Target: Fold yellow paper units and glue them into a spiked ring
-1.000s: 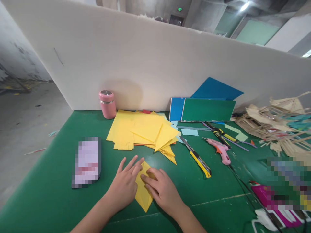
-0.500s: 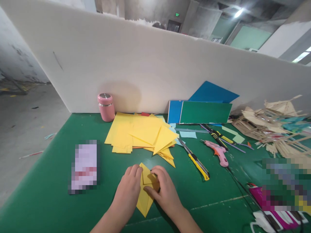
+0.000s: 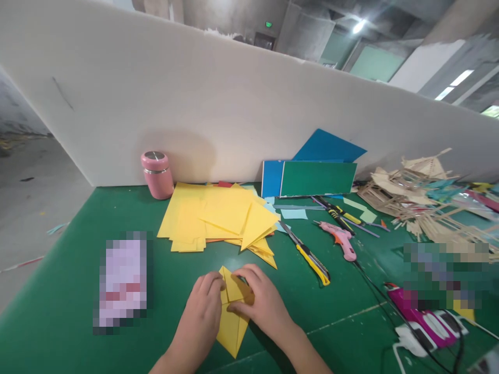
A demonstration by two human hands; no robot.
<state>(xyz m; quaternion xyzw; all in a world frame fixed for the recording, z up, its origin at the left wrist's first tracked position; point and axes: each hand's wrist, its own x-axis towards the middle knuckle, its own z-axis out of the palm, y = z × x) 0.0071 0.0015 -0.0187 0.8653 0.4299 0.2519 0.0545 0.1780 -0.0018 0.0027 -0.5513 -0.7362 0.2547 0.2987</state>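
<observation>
A folded piece of yellow paper, pointed at both ends, lies on the green tabletop between my hands. My left hand has its fingers curled together over the paper's left edge, holding it down. On the opposite side, my right hand grips the paper's right edge, thumb below and fingers above a raised flap. Part of that flap is hidden by the right fingers. Just beyond lies a pile of yellow paper, some sheets folded to points.
To the right lie a yellow utility knife, a pink glue gun and a purple power strip. A pink flask stands at the back left, a blurred phone-like object nearer. Thin wooden strips are heaped at the right.
The view has turned slightly to the right, so things sit further left. My right hand's fingers have shifted on the paper's flap; both hands stay on the paper.
</observation>
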